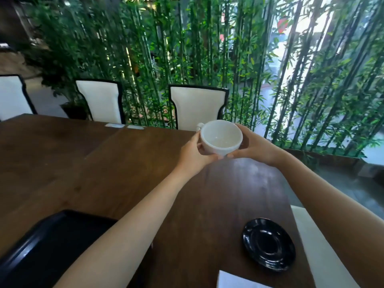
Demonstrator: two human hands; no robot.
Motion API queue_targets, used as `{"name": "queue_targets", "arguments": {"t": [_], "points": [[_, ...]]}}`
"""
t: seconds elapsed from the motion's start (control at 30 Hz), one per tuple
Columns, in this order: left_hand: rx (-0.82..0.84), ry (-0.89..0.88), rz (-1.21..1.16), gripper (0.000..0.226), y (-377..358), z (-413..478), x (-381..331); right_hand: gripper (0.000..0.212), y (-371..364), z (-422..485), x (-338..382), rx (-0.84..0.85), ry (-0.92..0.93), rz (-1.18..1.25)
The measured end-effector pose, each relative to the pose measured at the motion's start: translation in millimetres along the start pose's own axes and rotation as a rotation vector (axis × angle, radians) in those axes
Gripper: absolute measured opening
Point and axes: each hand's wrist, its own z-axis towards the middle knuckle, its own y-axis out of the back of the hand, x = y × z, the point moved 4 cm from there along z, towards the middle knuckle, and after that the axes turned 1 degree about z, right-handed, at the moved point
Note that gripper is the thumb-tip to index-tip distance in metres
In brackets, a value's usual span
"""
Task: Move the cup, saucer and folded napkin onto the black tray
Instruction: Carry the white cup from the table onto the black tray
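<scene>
Fingers of both hands closed around the white cup, held above the surface.
Black saucer and white napkin lie near right; black tray near left, apart.

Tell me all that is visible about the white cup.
The white cup looks like glossy ceramic, wide and round, with a small loop handle on its far left side. It appears empty inside. It is nearly upright, tipped slightly toward the camera, above the far part of the wooden table. The left hand and right hand cup it from both sides.
</scene>
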Motion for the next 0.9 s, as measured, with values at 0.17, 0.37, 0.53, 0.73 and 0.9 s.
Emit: {"name": "queue_targets", "arguments": {"t": [0.17,0.37,0.53,0.73,0.9], "points": [[-0.081,0.024,0.002,0.091,76,-29,13,0.097,-69,29,33,0.08,0.032,-0.011],[-0.204,0.08,-0.004,0.09,174,-71,45,0.086,-168,74,63,0.184,0.064,-0.015],[-0.282,0.151,0.04,0.089,252,-113,82,0.088,-260,107,72,0.263,0.097,0.008],[-0.386,0.255,0.085,0.089,316,-161,133,0.093,-362,137,58,0.416,0.098,0.057],[-0.473,0.334,0.051,0.079,336,-190,182,0.079,-417,151,33,0.48,0.051,0.112]]}}
